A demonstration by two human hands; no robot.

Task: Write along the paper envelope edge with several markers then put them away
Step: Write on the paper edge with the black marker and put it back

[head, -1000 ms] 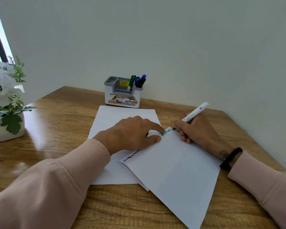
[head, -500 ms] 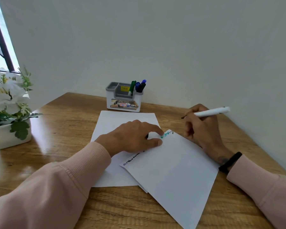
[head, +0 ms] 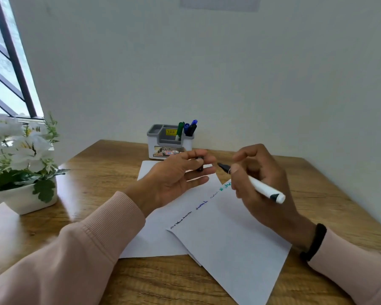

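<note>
Both hands have lifted off the envelope point(head: 229, 234); left hand point(head: 174, 175) pinches the cap point(head: 199, 165), right hand point(head: 260, 183) grips the marker point(head: 257, 186). Recapping needs tip and cap aligned straight.

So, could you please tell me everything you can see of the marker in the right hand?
The marker has a white, plastic-looking barrel with a dark band near its rear end and a dark tip, uncapped. The right hand grips it near the front, above the envelope, touching no paper. It lies tilted, tip pointing left toward the small dark cap pinched in the left hand, with a gap between tip and cap.
</note>
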